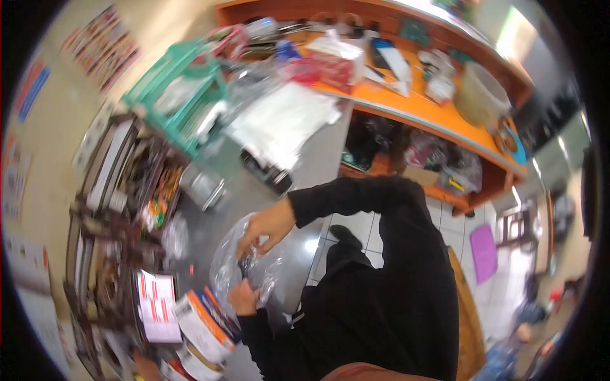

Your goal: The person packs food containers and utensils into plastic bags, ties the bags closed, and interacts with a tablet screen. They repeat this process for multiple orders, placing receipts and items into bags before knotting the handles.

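On the metal table, my right hand is closed with its fingers pinched over a clear plastic bag. My left hand is closed just below it, gripping the near part of the same bag. Between the two hands a small dark object shows, too blurred to name. Crumpled plastic spreads around both hands on the tabletop. Fingers and bag folds hide part of what is held.
Left of my hands stand a lit tablet, a printed box and a metal canister. White sheets and a dark stapler-like object lie farther up. A green plastic stool and a cluttered orange desk stand beyond.
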`<action>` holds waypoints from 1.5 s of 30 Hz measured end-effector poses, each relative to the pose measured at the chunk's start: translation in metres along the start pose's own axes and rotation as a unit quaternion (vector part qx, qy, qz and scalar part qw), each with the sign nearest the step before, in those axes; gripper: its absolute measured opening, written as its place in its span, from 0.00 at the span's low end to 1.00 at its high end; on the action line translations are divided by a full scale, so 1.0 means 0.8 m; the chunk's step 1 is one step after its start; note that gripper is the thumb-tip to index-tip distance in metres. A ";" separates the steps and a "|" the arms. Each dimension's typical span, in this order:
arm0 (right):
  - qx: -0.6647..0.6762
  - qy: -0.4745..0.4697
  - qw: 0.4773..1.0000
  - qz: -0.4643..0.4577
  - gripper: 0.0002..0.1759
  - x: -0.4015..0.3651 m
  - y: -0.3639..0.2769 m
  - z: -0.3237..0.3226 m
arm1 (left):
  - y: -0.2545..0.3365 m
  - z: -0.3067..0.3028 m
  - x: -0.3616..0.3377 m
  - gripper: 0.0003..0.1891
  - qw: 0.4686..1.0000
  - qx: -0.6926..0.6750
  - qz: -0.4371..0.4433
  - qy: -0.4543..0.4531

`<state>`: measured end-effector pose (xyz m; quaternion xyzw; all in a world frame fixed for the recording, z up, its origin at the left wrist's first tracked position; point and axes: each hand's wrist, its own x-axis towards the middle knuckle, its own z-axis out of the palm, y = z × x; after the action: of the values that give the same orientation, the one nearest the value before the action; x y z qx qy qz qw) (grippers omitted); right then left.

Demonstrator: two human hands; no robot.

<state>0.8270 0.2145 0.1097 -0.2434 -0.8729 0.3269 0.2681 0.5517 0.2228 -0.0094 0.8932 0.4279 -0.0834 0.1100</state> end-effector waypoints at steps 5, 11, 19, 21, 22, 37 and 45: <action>-0.357 0.483 0.760 0.247 0.18 -0.398 -0.015 -0.202 | 0.008 -0.030 0.031 0.06 0.990 -0.123 0.063 0.019; -0.477 0.543 0.143 0.676 0.49 -0.886 0.027 -0.267 | 0.114 -0.154 0.075 0.27 0.906 -0.332 -0.259 0.039; -0.589 0.496 0.241 0.591 0.15 -0.941 0.051 -0.347 | 0.482 -0.230 0.290 0.08 0.938 -0.194 0.020 0.288; -0.488 0.562 0.423 0.516 0.15 -0.883 -0.050 -0.398 | 0.530 -0.239 0.317 0.07 0.932 -0.191 0.059 0.301; -0.385 0.640 0.518 0.416 0.16 -0.911 -0.068 -0.422 | 0.552 -0.244 0.332 0.07 0.931 -0.197 0.061 0.300; -0.558 0.395 0.437 0.584 0.16 -1.045 -0.094 -0.888 | 0.586 -0.238 0.272 0.09 0.930 -0.165 -0.135 0.298; -0.554 0.416 0.484 0.535 0.15 -1.091 -0.032 -0.866 | 0.539 -0.201 0.178 0.10 0.907 -0.119 -0.254 0.313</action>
<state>1.8989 -0.0212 0.3033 -0.8692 -0.3615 -0.2835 0.1830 0.9861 0.1090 0.1649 0.7151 0.6592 0.2269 0.0513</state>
